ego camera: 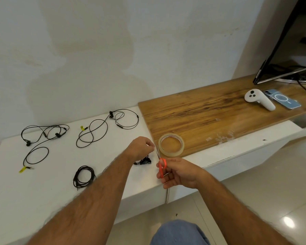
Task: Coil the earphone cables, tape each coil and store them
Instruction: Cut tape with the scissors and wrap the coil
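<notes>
Midway through the job, a person's left hand (140, 147) pinches a strip of clear tape taut, seemingly so the orange scissors (161, 165), gripped in the right hand (180, 174), can snip it. Just beside them, the tape roll (171, 145) sits at the wooden board's near edge. On the white bench (42, 191), one coiled cable (84, 176) lies near the front edge, a small bundle (144, 161) below the left hand, and two loose earphones (42, 138) await coiling toward the back.

Wood-grain board (210, 117), matt; white shelf (42, 188) smooth, semi-gloss; clear glossy tape roll (171, 145); scissors (161, 165) w/ orange plastic handles, metal blades.
</notes>
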The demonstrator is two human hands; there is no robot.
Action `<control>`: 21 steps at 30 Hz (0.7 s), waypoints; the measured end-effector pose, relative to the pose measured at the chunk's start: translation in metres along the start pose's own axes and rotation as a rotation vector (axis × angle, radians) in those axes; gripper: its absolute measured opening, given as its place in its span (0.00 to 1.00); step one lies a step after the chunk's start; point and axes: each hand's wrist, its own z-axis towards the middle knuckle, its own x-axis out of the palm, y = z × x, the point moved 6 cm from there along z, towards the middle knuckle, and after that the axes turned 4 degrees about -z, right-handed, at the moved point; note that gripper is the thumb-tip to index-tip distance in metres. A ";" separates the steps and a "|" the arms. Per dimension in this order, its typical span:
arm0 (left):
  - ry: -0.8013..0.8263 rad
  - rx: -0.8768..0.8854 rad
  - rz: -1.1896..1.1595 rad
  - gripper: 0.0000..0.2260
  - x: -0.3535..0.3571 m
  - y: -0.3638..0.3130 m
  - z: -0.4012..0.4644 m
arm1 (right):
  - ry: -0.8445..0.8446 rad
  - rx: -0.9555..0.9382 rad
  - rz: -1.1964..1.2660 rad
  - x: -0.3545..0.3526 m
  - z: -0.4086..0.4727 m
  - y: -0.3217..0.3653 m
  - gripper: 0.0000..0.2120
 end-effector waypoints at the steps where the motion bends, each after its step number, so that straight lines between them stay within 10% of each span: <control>1: -0.009 0.006 0.003 0.08 0.000 0.001 0.001 | -0.003 0.002 -0.004 0.000 0.001 0.000 0.18; 21: -0.035 -0.137 -0.191 0.07 0.004 0.010 0.005 | -0.103 0.004 -0.070 -0.010 0.007 0.005 0.16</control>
